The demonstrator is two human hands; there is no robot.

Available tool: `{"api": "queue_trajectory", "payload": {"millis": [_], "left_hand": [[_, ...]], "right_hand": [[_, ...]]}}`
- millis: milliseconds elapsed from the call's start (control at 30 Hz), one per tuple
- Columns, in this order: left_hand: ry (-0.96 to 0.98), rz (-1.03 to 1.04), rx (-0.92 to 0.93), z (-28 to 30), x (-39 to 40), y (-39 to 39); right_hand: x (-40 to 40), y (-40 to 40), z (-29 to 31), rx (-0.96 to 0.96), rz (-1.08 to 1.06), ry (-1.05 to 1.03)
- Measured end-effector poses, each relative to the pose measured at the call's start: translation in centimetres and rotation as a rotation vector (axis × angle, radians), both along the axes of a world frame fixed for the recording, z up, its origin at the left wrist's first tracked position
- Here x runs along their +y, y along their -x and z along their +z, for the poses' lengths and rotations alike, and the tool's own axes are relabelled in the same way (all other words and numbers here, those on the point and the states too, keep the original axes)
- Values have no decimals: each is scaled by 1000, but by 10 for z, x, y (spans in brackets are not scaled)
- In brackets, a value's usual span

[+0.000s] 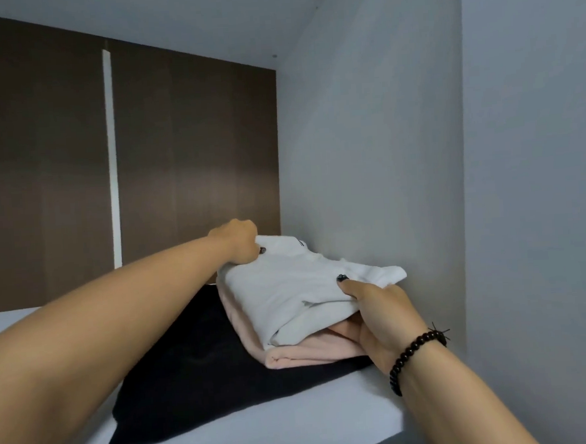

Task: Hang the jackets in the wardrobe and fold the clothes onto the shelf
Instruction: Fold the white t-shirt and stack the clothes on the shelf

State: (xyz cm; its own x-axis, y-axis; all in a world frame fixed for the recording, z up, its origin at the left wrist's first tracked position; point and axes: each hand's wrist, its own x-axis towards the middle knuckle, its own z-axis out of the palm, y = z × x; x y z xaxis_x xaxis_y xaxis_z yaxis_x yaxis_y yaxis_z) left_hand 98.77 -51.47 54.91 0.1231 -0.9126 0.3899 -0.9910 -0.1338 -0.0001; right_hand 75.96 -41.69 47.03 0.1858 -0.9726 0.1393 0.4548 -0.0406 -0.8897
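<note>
Three folded garments | white garment on pink | black beneath

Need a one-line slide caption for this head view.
Left hand and right hand grip a folded white garment atop folded pink and black clothes on a white shelf.

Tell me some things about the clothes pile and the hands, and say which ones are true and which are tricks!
1. The white garment lies on top of the pile. True.
2. The pink garment is at the very bottom. False: it lies between the white one and the black garment, which is lowest.
3. The left hand grips the white garment's far end. True.
4. The right hand is bare at the wrist. False: it wears a black bead bracelet.
5. The pile sits on a white shelf. True.
</note>
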Motion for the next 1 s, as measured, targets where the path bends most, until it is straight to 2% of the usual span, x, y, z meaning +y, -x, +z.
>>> {"api": "queue_trajectory", "payload": {"millis": [167, 300, 367, 467, 500, 567, 633, 700, 833, 933, 1000], "left_hand": [[-3, 28, 108, 10, 8, -4], [-36, 0, 126, -20, 1, -9], [65, -5, 151, -31, 5, -12], [258, -33, 84, -27, 29, -13], [295, -59, 86, -26, 39, -12], [287, -123, 174, -29, 61, -4], [227, -158, 239, -37, 81, 6], [175, -145, 307, -47, 92, 19], [77, -87, 413, -63, 94, 33], [3, -174, 559, -66, 89, 33], [-82, -230, 514, -66, 84, 29]], "right_hand": [[-3, 6, 1, -45, -31, -15], [-1, 5, -10, 151, -104, 54], [6, 10, -9, 445, -303, 141], [30, 23, 9, 1157, -794, 383], [41, 26, 18, 1310, -916, 493], [53, 22, 33, 1384, -1029, 726], [50, 13, 44, 1333, -943, 935], [37, 0, 46, 1326, -731, 1009], [0, -15, 14, 1589, -261, 794], [-2, -10, -11, 1611, -199, 713], [4, -4, -16, 1616, -194, 717]]}}
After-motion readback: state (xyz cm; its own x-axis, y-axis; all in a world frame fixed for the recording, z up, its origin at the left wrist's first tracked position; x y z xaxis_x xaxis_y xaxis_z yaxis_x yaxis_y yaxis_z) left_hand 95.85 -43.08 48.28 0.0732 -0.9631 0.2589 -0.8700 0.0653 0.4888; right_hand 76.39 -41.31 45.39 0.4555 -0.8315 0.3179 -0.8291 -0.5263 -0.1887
